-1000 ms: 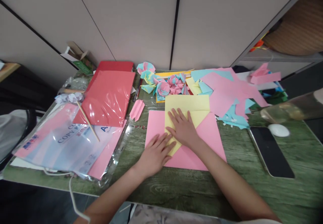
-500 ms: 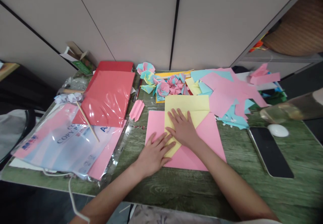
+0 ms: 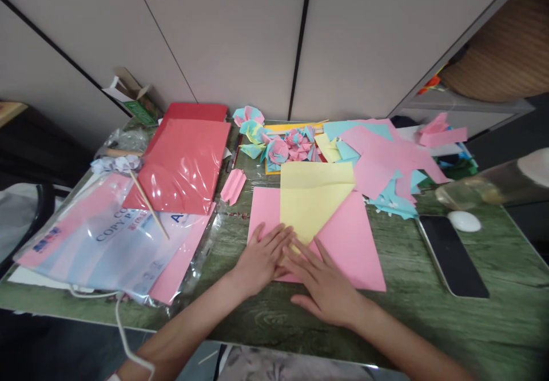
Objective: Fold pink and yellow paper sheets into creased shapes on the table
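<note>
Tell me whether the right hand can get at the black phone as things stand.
Probably yes: only bare green table lies between the right hand and the phone, which lies uncovered.

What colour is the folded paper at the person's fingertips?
The folded paper is pale yellow, on a pink sheet; head view.

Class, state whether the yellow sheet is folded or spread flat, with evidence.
Folded. The yellow sheet tapers to a point at the left hand and right hand, and a flap edge crosses its top.
</note>
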`<action>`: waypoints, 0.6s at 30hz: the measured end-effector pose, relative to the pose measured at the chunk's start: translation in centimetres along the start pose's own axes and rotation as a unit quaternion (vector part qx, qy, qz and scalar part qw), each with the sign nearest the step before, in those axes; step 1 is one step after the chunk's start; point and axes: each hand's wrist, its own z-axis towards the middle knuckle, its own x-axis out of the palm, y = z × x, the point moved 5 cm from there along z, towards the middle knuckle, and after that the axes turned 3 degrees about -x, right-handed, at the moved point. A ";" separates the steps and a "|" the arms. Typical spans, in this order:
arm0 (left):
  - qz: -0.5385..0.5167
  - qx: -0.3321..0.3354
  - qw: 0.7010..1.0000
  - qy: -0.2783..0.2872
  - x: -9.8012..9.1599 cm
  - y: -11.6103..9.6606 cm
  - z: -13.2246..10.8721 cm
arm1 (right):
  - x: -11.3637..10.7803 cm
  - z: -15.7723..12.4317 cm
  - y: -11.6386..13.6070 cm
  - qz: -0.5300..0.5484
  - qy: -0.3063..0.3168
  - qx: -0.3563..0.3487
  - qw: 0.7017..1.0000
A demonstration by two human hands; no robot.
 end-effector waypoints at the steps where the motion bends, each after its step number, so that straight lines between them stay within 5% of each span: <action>1: 0.002 0.000 1.000 -0.004 0.0 0.1 0.0 | 0.6 -0.7 0.4 0.015 0.006 0.005 1.000; 8: 0.029 -0.001 0.999 -0.030 -0.2 0.0 0.2 | 2.8 -1.7 0.7 0.030 -0.004 0.044 0.999; 18: 0.011 -0.007 1.000 -0.010 -0.5 0.0 0.4 | 1.7 -2.4 -1.9 -0.009 -0.026 0.126 0.992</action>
